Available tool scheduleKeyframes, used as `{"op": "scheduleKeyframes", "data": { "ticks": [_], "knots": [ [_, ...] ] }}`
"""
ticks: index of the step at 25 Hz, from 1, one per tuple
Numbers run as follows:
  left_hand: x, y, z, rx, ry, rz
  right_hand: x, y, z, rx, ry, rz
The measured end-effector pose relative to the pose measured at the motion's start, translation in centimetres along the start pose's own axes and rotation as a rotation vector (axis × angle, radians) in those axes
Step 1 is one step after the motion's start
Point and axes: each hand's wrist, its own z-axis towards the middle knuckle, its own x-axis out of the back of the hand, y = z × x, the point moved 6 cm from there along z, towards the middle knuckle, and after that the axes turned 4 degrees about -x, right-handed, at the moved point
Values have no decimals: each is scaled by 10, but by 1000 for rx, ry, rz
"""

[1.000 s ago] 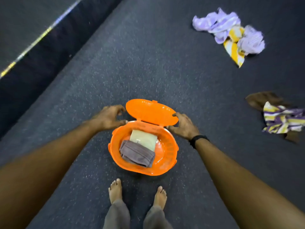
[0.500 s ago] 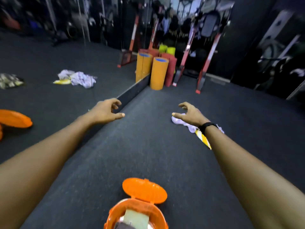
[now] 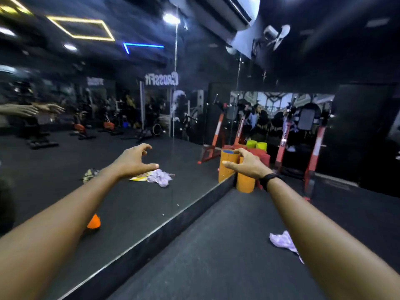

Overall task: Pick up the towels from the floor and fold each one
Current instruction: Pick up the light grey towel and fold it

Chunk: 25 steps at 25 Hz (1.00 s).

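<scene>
We lift our gaze off the orange basket; both grips, left (image 3: 133, 161) and right (image 3: 249, 164), now float empty, lilac towel (image 3: 282, 240) beneath the right.

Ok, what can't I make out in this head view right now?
- Lilac towel: partly hidden behind the right forearm.
- Orange basket: only a sliver of its mirror reflection shows beside the left forearm.
- Patterned towel: seen only as a small, blurred mirror reflection.
- Left hand and right hand: both empty.
</scene>
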Motion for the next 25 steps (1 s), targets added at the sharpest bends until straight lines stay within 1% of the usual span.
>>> {"op": "scheduleKeyframes", "data": {
  "ticks": [3,5,8,12,15,18,25],
  "knots": [
    [42,-11,-37,85,60,30,-21,-50,11,116,-72,33],
    [71,-20,-78,166,103,75,-42,-88,10,204,-141,52],
    [114,-30,-155,322,170,154,-78,-149,-10,364,-254,72],
    [161,-27,-278,516,261,276,-134,-232,-67,539,-424,123],
    [200,-18,-389,713,300,341,-180,-299,-140,698,-585,149],
    [238,-1,-497,880,371,439,-220,-365,-228,888,-701,156],
    [291,56,-702,1206,535,540,-273,-485,-428,1221,-921,201]
  ]
}}
